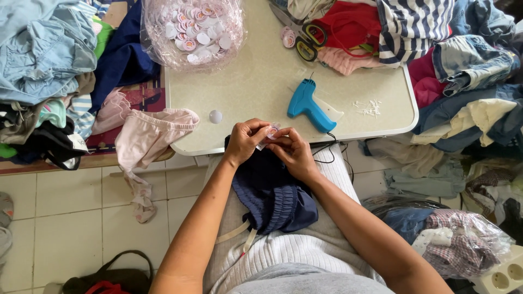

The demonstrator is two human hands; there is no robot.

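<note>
Two hands meet at the near edge of the table point(261, 87), just over the person's lap. Left hand point(246, 140) and right hand point(292, 151) both have their fingertips pressed together on one small pale tag point(271, 132) — pinched between them, with the hands touching. Directly below the hands lies a dark blue garment point(272, 190) with a gathered waistband, spread across the lap; whether the tag is fixed to it cannot be told.

On the table, just beyond the hands, a blue tagging gun point(306, 103) lies on its side, needle pointing away. A scatter of white plastic fasteners point(369, 109) sits to its right. A clear bag of round tags point(190, 30) stands at the far left corner, and one loose round tag point(216, 116) lies near the front edge. Scissors point(305, 38) with yellow-and-black handles rest at the far edge, partly on a heap of clothes.

A pink garment point(147, 136) hangs off the table's left corner toward the tiled floor point(71, 218). Piles of clothes point(463, 65) — denim, stripes, red — crowd both sides of the table.
</note>
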